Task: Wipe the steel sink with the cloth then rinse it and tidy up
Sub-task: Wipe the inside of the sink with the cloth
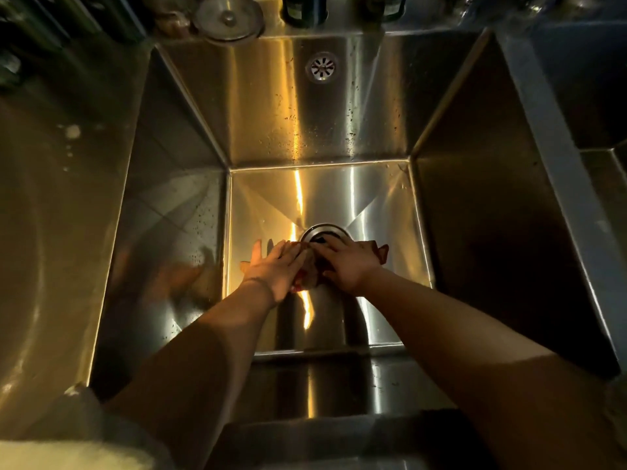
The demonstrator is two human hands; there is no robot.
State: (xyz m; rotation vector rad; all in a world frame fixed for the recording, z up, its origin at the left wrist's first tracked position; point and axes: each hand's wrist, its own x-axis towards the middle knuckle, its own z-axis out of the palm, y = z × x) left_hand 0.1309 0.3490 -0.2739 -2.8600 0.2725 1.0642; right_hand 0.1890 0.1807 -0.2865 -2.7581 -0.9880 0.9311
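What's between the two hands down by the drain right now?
Head view: the cloth, bunched between the left hand and right hand, just at the near edge of the drain.

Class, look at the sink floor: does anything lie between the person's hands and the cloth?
Nothing visible does. The left hand and right hand both press directly on the cloth, beside the drain.

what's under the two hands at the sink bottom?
A crumpled cloth, pressed to the sink floor by the left hand and right hand, beside the drain. Most of it is covered.
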